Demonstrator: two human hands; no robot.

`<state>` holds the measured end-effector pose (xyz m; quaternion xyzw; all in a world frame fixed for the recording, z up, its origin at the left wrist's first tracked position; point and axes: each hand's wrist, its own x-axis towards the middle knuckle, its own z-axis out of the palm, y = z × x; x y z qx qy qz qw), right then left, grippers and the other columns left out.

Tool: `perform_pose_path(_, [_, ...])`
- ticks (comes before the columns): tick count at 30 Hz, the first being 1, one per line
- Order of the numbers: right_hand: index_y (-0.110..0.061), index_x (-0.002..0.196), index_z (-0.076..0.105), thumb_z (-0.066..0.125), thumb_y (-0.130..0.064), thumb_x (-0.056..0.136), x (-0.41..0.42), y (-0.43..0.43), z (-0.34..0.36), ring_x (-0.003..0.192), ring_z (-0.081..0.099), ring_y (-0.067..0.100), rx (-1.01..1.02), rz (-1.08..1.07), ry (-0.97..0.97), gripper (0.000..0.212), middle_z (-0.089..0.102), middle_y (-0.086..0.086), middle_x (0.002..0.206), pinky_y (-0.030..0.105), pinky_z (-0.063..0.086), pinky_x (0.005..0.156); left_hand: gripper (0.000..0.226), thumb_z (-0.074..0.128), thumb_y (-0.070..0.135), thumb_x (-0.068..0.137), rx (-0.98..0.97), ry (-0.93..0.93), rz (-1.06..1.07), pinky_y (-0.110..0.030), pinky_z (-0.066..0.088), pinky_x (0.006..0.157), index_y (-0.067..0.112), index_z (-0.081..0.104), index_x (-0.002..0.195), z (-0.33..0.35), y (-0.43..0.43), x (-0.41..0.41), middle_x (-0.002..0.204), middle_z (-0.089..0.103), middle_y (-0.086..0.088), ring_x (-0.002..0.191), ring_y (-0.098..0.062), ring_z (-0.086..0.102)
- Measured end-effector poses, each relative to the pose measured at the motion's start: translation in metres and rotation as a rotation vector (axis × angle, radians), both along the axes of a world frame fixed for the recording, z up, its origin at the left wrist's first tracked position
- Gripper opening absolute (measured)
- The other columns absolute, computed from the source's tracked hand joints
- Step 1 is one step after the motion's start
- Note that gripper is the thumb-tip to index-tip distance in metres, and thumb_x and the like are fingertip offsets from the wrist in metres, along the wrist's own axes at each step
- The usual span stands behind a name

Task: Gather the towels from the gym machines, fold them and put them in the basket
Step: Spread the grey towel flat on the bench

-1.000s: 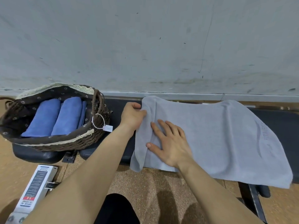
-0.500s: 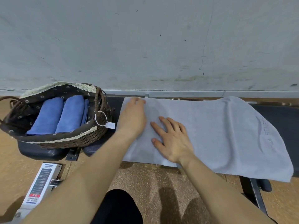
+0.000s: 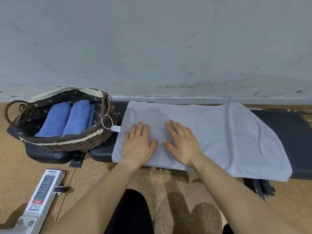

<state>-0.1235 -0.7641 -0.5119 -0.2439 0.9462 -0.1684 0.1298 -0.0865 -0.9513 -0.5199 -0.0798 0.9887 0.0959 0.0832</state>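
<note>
A grey towel [image 3: 219, 132] lies spread flat along the black padded bench [image 3: 283, 129], its near edge hanging over the front. My left hand [image 3: 137, 146] presses palm-down on the towel's left end, fingers apart. Beside it, my right hand [image 3: 182, 144] also lies flat on the towel with fingers spread. Left of the towel, a brown wicker basket [image 3: 81, 146] with dark flowered lining stands on the bench's seat pad and holds two folded blue towels [image 3: 67, 119] side by side.
A grey wall rises right behind the bench. A white machine bar with a label [image 3: 43, 195] lies on the cork-coloured floor [image 3: 168, 191] at the lower left. A white tag [image 3: 116, 128] hangs from the basket's right handle.
My left hand unfolded the towel's left end and laid it flat towards the basket, then slid back to the near left part. Both palms now rest flat on the towel.
</note>
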Motion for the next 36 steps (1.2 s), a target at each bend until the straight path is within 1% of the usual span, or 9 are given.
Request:
perform_pose_path(6, [-0.019,0.151,0.038,0.038,-0.05,0.095,-0.015,0.118,0.017,0.14,0.034,0.031,-0.037,-0.393,0.075,0.064,0.039,0.004,0.154,0.04,0.027,0.115,0.067,0.038,0.046,0.1,0.126,0.064,-0.232,-0.042,0.017,0.122,0.018,0.018,0.157,0.013,0.103,-0.039,0.166,0.013,-0.003,0.152,-0.022,0.013])
perform_pose_path(9, [-0.015,0.148,0.042,0.049,-0.035,0.099,-0.02,0.19,0.019,0.135,0.036,0.036,-0.007,-0.588,0.109,0.053,0.043,0.011,0.149,0.046,0.032,0.11,0.064,0.043,0.04,0.1,0.226,0.076,-0.346,-0.039,0.019,0.121,0.015,0.024,0.156,0.012,0.17,-0.059,0.164,0.019,-0.006,0.151,-0.022,0.019])
perform_pose_path(14, [-0.017,0.152,0.034,0.044,-0.027,0.101,-0.031,0.27,0.021,0.137,0.032,0.039,0.029,-0.834,0.022,0.053,0.035,0.013,0.153,0.048,0.037,0.105,0.055,0.038,0.033,0.103,0.313,0.103,-0.422,-0.032,0.013,0.122,0.017,0.028,0.155,0.005,0.253,-0.09,0.164,0.021,-0.003,0.151,-0.019,0.018])
perform_pose_path(17, [-0.019,0.151,0.035,0.048,-0.038,0.099,-0.044,0.287,0.015,0.135,0.035,0.037,0.051,-0.863,-0.052,0.057,0.038,0.011,0.15,0.049,0.04,0.103,0.058,0.039,0.04,0.101,0.245,0.097,-0.474,-0.037,0.007,0.123,0.024,0.026,0.155,-0.005,0.281,-0.108,0.165,0.015,0.001,0.153,-0.018,0.009])
perform_pose_path(19, [-0.019,0.141,0.047,0.053,-0.048,0.095,-0.054,0.289,0.012,0.126,0.045,0.033,0.069,-0.849,-0.037,0.054,0.049,0.009,0.137,0.048,0.045,0.099,0.06,0.046,0.044,0.096,0.234,0.108,-0.525,-0.038,0.005,0.123,0.029,0.031,0.153,-0.015,0.289,-0.114,0.165,0.016,0.003,0.153,-0.018,0.008])
perform_pose_path(21, [-0.022,0.118,0.059,0.058,-0.046,0.092,-0.065,0.286,0.01,0.11,0.055,0.029,0.058,-0.807,-0.018,0.036,0.058,0.004,0.118,0.045,0.051,0.089,0.061,0.054,0.047,0.091,0.282,0.13,-0.538,-0.039,0.006,0.121,0.034,0.04,0.148,-0.024,0.289,-0.115,0.164,0.021,0.004,0.152,-0.019,0.013])
perform_pose_path(24, [-0.02,0.094,0.056,0.055,-0.034,0.09,-0.078,0.279,0.012,0.088,0.059,0.026,-0.023,-0.789,-0.035,0.015,0.06,0.001,0.098,0.039,0.051,0.072,0.059,0.059,0.049,0.086,0.34,0.178,-0.53,-0.038,0.008,0.12,0.038,0.048,0.143,-0.033,0.285,-0.113,0.162,0.026,0.007,0.151,-0.017,0.018])
perform_pose_path(30, [-0.016,0.099,0.054,0.055,-0.03,0.091,-0.089,0.274,0.026,0.082,0.058,0.017,-0.391,-0.835,-0.215,0.015,0.063,0.0,0.091,0.032,0.046,0.067,0.064,0.048,0.061,0.088,0.223,0.174,-0.613,-0.044,0.003,0.122,0.044,0.035,0.149,-0.033,0.286,-0.113,0.164,0.015,0.012,0.152,-0.013,0.008])
perform_pose_path(36, [-0.01,0.116,0.067,0.055,-0.024,0.097,-0.107,0.275,0.032,0.105,0.061,0.02,-0.612,-0.921,-0.234,0.026,0.067,0.001,0.106,0.032,0.047,0.087,0.062,0.042,0.068,0.088,0.207,0.157,-0.65,-0.048,0.0,0.122,0.053,0.03,0.147,-0.034,0.283,-0.111,0.165,0.009,0.013,0.153,-0.015,0.003])
